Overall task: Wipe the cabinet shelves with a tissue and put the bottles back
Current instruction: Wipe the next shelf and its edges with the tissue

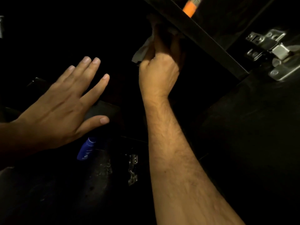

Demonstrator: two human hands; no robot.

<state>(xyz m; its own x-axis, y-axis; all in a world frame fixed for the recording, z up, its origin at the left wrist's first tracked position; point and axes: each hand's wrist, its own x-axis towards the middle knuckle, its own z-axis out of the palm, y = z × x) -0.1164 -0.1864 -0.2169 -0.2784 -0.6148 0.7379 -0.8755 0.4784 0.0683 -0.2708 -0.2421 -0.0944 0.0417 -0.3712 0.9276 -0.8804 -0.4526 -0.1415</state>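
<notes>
The scene is very dark. My right hand [159, 62] reaches up into the black cabinet and grips a crumpled white tissue [142, 50] just under the front edge of a dark shelf [203, 38]. Its fingertips are lost in shadow. My left hand [65, 104] hovers lower left, palm down, fingers spread, holding nothing. A blue bottle [86, 148] lies below the left hand. An orange bottle [190, 8] stands on the upper shelf at the top.
A metal door hinge [272, 52] is fixed at the upper right on the cabinet side. A second metal hinge [133, 169] shows low in the middle. A speckled dark surface [97, 172] lies below the blue bottle.
</notes>
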